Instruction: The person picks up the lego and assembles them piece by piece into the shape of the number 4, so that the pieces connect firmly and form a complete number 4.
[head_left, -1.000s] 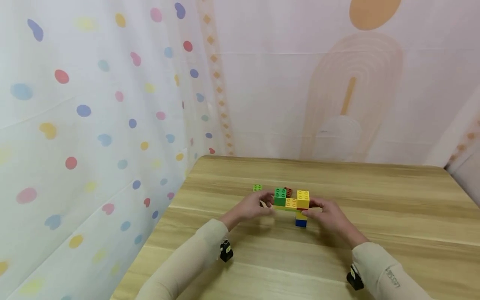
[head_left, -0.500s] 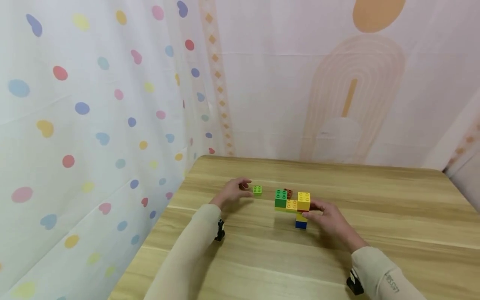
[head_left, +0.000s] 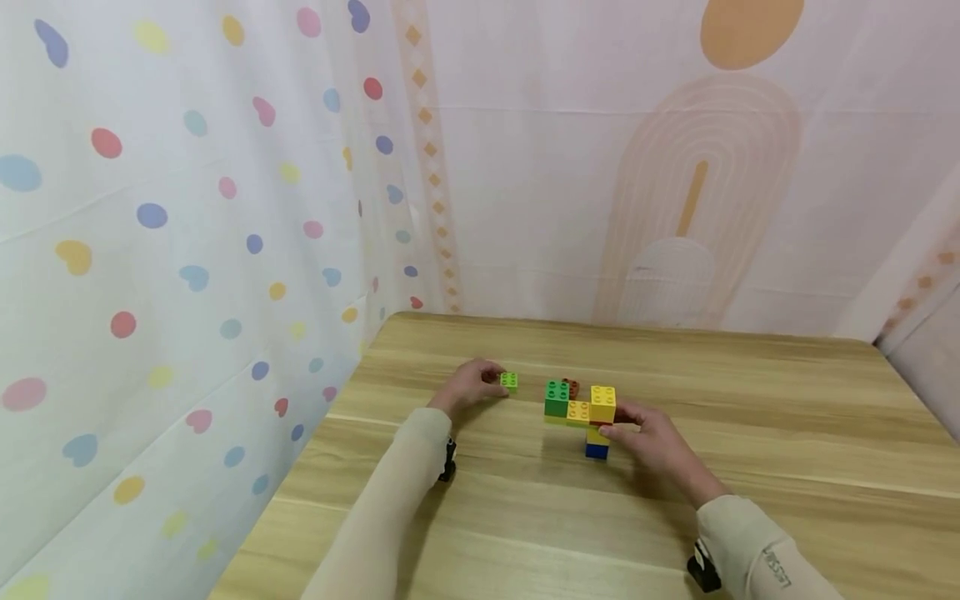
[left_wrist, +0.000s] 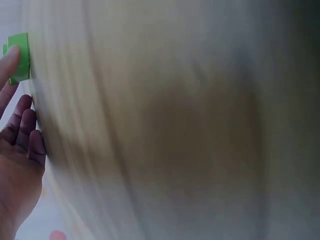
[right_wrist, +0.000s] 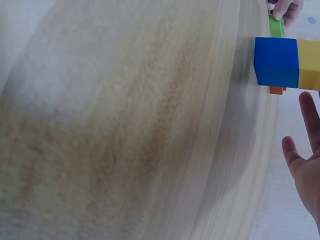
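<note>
My right hand [head_left: 654,439] holds a toy brick build [head_left: 602,405] by the side of its column, thumb in front. A blue brick [right_wrist: 276,62] forms the column's foot, with yellow above it and a thin red layer under the top yellow brick. From the column an arm of flat yellow and lime bricks reaches left, carrying a green brick [head_left: 557,399] on its end. Left of the build, a small lime green brick [head_left: 509,382] is pinched by the thumb and finger of my left hand [head_left: 471,386], low at the table. The other left fingers curl loosely.
Behind the build lies a reddish-brown brick [head_left: 572,387], partly hidden by it. The wood-grain table [head_left: 750,400] runs back to a patterned curtain [head_left: 525,208], and a dotted curtain [head_left: 247,250] hangs along the left side.
My left hand has left the end of the build's arm, moved left, and closed its thumb and finger on the lime green brick. The right hand keeps its hold on the build.
</note>
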